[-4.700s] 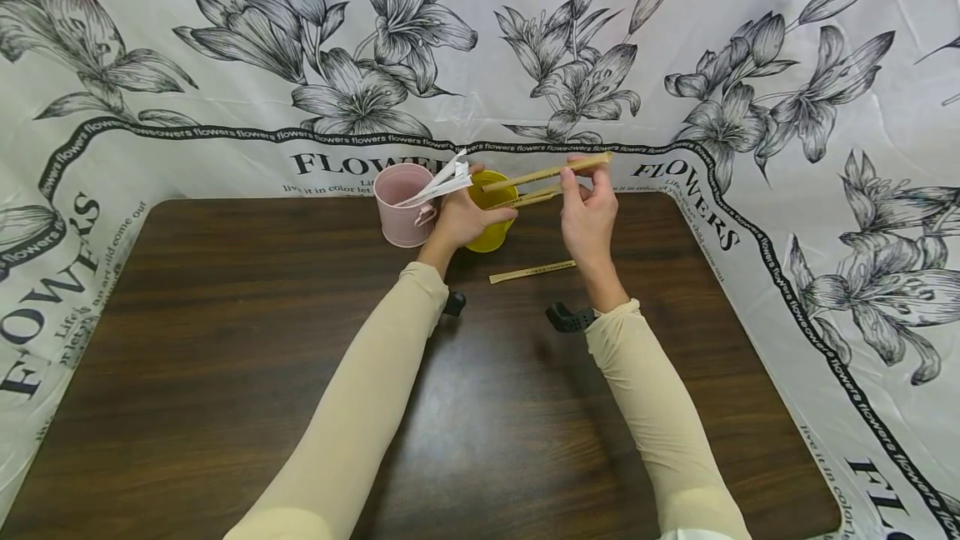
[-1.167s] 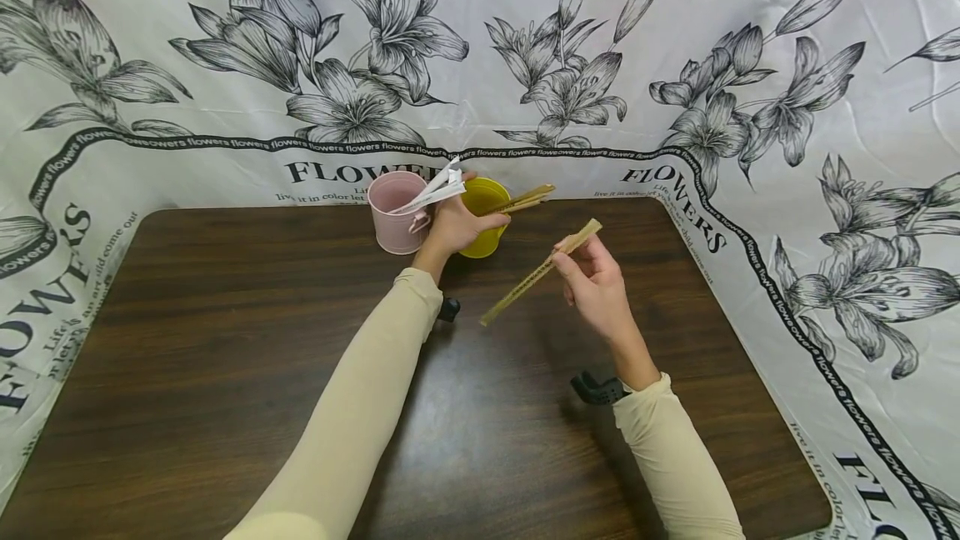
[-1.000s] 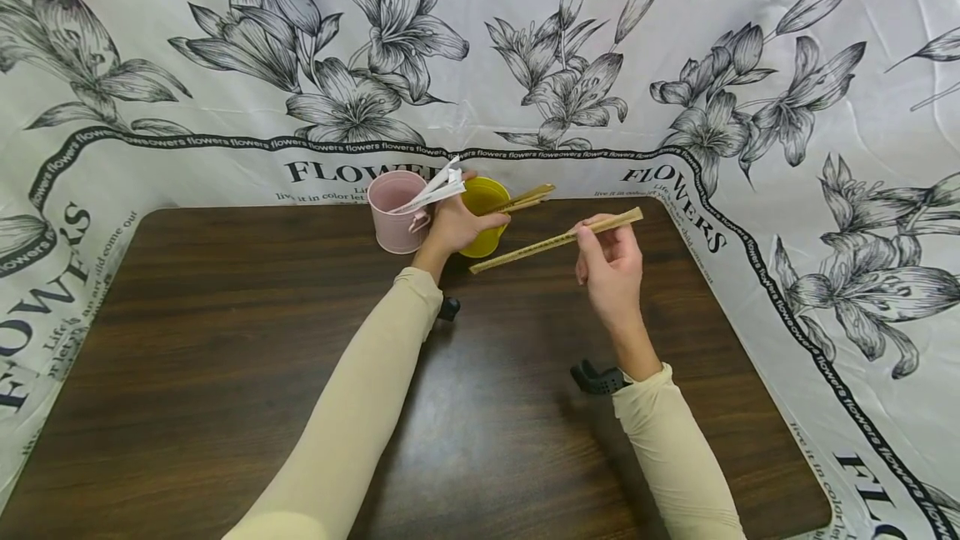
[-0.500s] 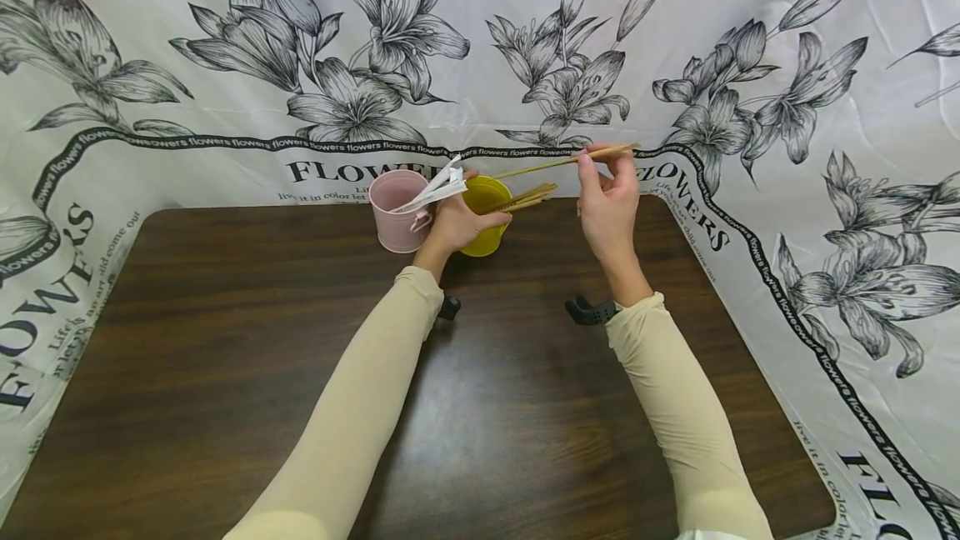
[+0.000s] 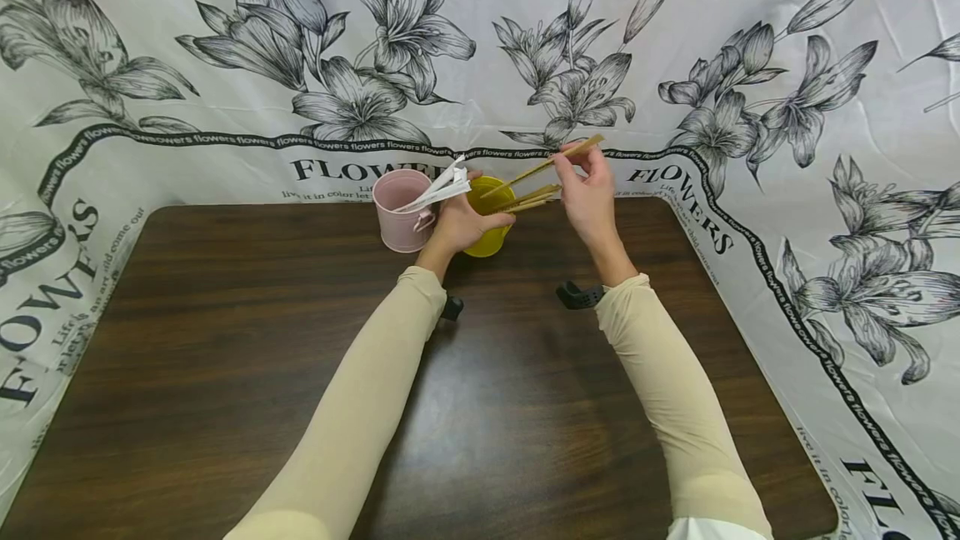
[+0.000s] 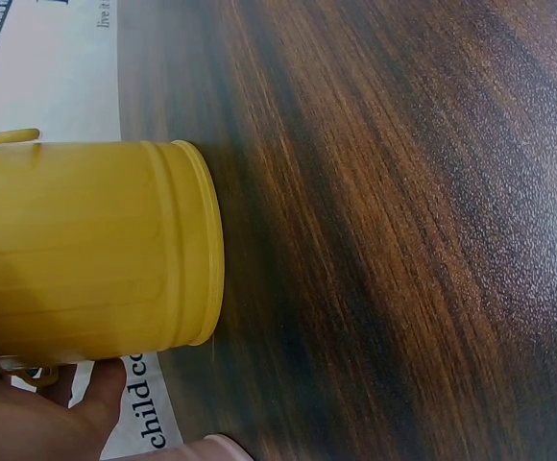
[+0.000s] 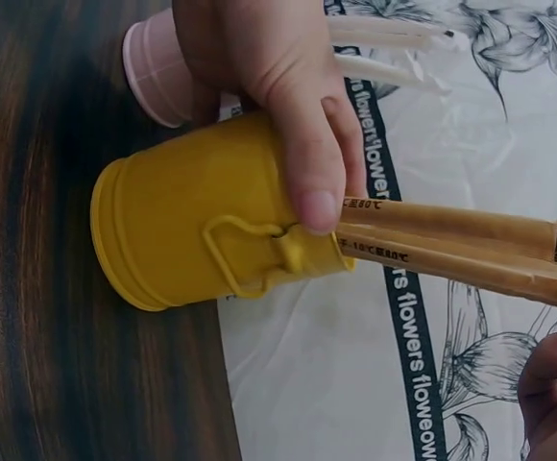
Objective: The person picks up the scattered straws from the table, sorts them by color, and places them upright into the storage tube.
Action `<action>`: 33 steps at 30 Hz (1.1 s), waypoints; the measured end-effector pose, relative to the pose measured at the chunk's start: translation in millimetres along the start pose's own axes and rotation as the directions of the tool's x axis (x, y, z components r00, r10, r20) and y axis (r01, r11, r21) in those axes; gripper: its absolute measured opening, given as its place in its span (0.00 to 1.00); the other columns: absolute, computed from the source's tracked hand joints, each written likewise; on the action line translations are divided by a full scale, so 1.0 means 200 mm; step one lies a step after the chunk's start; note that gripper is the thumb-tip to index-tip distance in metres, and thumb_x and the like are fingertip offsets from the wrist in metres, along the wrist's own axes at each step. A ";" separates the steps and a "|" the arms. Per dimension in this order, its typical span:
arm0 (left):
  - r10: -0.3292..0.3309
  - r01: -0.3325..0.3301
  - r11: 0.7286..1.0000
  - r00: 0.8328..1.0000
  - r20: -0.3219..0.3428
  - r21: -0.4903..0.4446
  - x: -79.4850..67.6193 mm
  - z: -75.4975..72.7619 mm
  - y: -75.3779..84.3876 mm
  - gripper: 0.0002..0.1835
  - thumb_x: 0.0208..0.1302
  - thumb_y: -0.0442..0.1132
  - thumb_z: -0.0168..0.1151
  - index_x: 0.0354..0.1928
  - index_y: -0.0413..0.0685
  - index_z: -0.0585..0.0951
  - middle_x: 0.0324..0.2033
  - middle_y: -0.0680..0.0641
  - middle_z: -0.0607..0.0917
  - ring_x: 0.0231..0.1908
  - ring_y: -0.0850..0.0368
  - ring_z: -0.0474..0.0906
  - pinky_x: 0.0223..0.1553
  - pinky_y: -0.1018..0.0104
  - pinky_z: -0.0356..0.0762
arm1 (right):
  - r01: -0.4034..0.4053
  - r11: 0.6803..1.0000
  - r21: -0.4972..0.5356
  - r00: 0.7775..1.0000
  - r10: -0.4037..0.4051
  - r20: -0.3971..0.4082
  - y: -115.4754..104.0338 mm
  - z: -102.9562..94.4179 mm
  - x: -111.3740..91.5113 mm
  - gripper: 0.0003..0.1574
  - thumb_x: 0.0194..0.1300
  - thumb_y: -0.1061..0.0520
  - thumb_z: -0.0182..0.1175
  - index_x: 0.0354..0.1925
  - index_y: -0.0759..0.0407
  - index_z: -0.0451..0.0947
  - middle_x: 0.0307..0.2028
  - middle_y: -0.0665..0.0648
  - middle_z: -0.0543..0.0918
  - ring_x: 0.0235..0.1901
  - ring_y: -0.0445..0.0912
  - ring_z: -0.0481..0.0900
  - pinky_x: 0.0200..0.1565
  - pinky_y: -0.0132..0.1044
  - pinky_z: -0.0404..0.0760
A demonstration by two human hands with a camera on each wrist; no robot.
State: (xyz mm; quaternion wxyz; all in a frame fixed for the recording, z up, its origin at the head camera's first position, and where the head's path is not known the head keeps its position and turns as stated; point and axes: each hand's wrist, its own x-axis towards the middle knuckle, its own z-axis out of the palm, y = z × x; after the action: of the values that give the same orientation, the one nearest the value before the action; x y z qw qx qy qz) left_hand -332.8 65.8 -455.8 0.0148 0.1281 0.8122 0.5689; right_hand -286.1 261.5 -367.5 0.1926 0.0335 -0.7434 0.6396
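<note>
My left hand (image 5: 459, 227) grips a small yellow bucket (image 7: 192, 211), its thumb over the rim in the right wrist view. Several straws in brown paper wrappers (image 5: 528, 200) lean out of the bucket toward the right; printed lettering shows on them up close. Between thumb and fingertips, my right hand (image 5: 588, 198) pinches another brown-wrapped straw (image 5: 538, 167). It slants down to the left, its lower end at the bucket's mouth. The left wrist view shows the yellow bucket's side (image 6: 96, 250) and left fingers beneath it.
Left of the yellow bucket stands a pink bucket (image 5: 397, 232) with white paper-wrapped straws (image 5: 446, 188) leaning out toward my left hand. Both buckets are at the back edge of the dark wooden table (image 5: 300, 340), before a flower-print cloth (image 5: 465, 107).
The brown-wrapped straw that lay on the table is off it. My right hand has raised a straw from over the table to the yellow bucket's mouth. My left hand has kept its grip.
</note>
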 end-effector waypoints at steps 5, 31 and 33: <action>-0.005 0.005 1.000 1.000 -0.001 0.005 0.00 0.00 -0.01 0.54 0.49 0.52 0.82 0.75 0.48 0.62 0.75 0.42 0.60 0.75 0.46 0.57 0.77 0.48 0.56 | -0.017 1.000 -0.004 1.000 0.017 0.005 -0.01 0.01 -0.02 0.12 0.74 0.60 0.59 0.53 0.63 0.76 0.40 0.57 0.84 0.11 0.36 0.66 0.18 0.27 0.69; -0.086 0.094 0.993 0.990 -0.107 0.074 -0.04 -0.03 -0.05 0.68 0.53 0.61 0.77 0.82 0.51 0.40 0.80 0.39 0.45 0.81 0.44 0.43 0.81 0.50 0.44 | -0.153 0.978 -0.142 0.986 0.161 0.043 0.12 -0.06 -0.17 0.27 0.77 0.47 0.55 0.66 0.60 0.70 0.47 0.44 0.72 0.17 0.37 0.71 0.22 0.27 0.72; -0.080 0.089 0.993 0.992 -0.100 0.082 -0.06 -0.02 -0.05 0.66 0.55 0.61 0.76 0.82 0.51 0.39 0.80 0.38 0.43 0.81 0.44 0.39 0.82 0.50 0.42 | -0.159 0.976 -0.149 0.985 0.167 0.042 0.15 -0.07 -0.19 0.28 0.77 0.46 0.56 0.66 0.59 0.70 0.48 0.44 0.73 0.17 0.37 0.71 0.21 0.27 0.72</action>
State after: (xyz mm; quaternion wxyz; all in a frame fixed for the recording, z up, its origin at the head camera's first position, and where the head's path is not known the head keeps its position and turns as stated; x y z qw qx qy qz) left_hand -323.9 56.8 -466.1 -0.0061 0.0663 0.8405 0.5378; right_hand -256.9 273.2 -405.8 0.1211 -0.0241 -0.7933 0.5962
